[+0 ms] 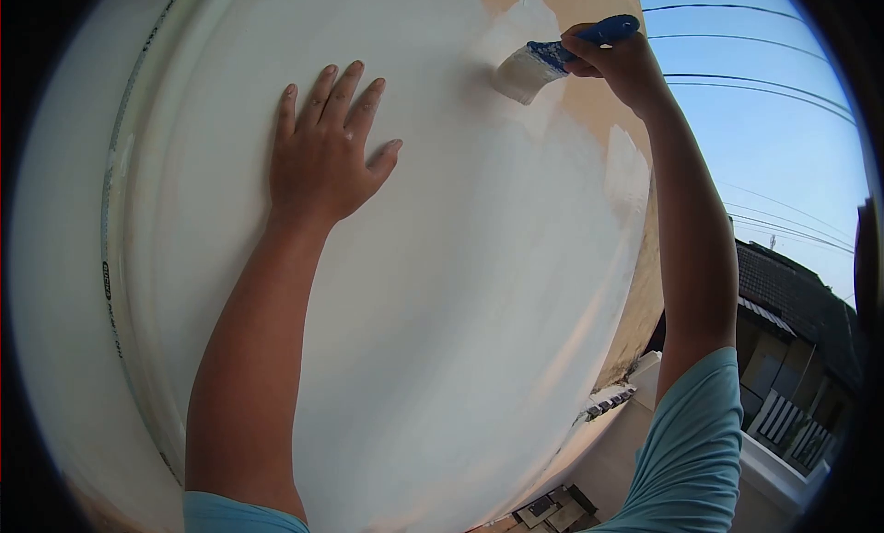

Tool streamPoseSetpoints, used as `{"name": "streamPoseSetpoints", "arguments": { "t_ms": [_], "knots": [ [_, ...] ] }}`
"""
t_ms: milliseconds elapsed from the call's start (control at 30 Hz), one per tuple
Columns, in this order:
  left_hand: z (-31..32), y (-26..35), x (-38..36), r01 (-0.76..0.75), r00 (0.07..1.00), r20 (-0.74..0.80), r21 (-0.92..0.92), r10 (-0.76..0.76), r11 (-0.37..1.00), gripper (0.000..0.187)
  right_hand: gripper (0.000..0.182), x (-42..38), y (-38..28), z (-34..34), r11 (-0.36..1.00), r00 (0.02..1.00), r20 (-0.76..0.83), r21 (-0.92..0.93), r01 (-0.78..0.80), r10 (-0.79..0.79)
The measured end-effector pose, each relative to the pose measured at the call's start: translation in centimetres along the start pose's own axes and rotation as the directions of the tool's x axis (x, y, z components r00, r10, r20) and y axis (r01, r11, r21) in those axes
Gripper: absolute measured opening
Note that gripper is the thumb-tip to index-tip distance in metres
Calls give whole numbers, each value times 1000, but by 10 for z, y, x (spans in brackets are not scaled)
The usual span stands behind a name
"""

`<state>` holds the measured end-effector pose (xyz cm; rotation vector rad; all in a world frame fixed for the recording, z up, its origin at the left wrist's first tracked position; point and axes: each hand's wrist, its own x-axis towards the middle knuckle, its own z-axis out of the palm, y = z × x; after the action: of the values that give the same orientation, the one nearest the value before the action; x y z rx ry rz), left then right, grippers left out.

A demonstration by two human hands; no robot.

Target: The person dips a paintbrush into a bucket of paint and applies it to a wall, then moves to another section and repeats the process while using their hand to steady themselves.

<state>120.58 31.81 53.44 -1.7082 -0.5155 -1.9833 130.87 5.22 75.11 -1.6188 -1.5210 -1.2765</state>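
My right hand is closed round the blue handle of a wide paintbrush, high on the right. Its bristles, coated in white paint, touch the wall beside a fresh white patch. White paint covers most of the wall, while a tan strip shows along its right edge. My left hand lies flat on the painted surface at the upper left, fingers spread and holding nothing. Paint specks show on its fingertips.
A pipe with printed lettering runs down the wall at left. Past the wall's right edge are overhead wires, a dark-roofed house and a white railing. A low ledge juts out at lower right.
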Motion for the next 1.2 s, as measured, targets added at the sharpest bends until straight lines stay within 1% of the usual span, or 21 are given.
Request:
{"name": "streamPoseSetpoints", "arguments": {
  "t_ms": [33,100,133,200,233,267,333,400,467,500,600,633,667,733,800,867,900,933,1000,1133,1200],
  "knots": [
    [0,-2,0,1,1000,8,5,-1,1000,59,20,21,6,-5,1000,1000,-7,3,9,-9],
    [0,-4,0,2,1000,0,2,-2,1000,59,27,58,15,-12,996,984,-173,90,-20,35],
    [0,-4,-1,0,1000,3,-16,0,1000,60,27,66,14,-13,995,984,-175,100,-10,28],
    [-1,-5,0,-4,1000,-3,-15,4,1000,60,38,75,11,-16,981,933,-360,-183,-66,-4],
    [0,-5,-1,-5,1000,-4,-24,5,1000,59,45,75,12,-11,971,898,-424,-240,18,-122],
    [0,-5,-1,-6,1000,-6,-35,6,999,59,45,76,12,-8,970,898,-423,-242,18,-122],
    [1,-6,-1,-6,1000,-5,-50,6,999,58,46,73,9,0,876,918,-395,-430,-219,35],
    [1,-6,-1,-5,1000,-5,-61,5,998,58,40,59,10,10,906,925,-380,-397,-149,-14],
    [3,-7,-2,-1,1000,-22,-80,0,997,57,24,47,2,9,995,989,-126,-66,74,-82],
    [4,-10,-3,4,1000,-15,-79,-6,997,57,25,34,-17,3,998,998,-21,35,60,-59],
    [4,-5,-2,-1,999,-35,-91,-2,996,57,27,31,-40,-17,1000,1000,13,-26,11,-11],
    [4,-6,-2,-4,999,-34,-89,1,996,57,27,44,-33,-19,997,999,-24,72,39,-37],
    [3,-7,-2,-4,999,-34,-81,1,997,58,27,52,-26,-19,997,999,-23,69,45,-43],
    [2,-6,-2,-4,1000,-27,-78,2,997,58,27,57,-32,-6,985,970,-239,-173,-10,-32],
    [1,-8,-2,-8,1000,-20,-71,7,997,58,27,52,-31,7,985,976,-217,-163,-55,18],
    [1,-8,-2,-8,1000,-24,-82,6,997,57,24,36,-35,17,977,997,-71,-214,-2,-13],
    [1,-8,-1,-6,1000,-30,-90,4,996,57,25,29,-24,19,990,994,-17,-94,103,-105],
    [0,-9,-2,-7,1000,-27,-76,4,997,57,23,7,-44,19,990,994,66,-107,97,-90],
    [0,-5,-1,-19,999,-31,-94,16,995,56,23,-15,-53,16,999,971,235,-5,48,-45],
    [-1,-5,0,-7,1000,0,-48,7,999,56,22,2,-35,-10,995,994,105,86,-50,41],
    [1,-5,0,-8,999,-46,-35,6,999,54,24,23,-5,-22,994,990,-107,57,-89,94]
  ]
}}
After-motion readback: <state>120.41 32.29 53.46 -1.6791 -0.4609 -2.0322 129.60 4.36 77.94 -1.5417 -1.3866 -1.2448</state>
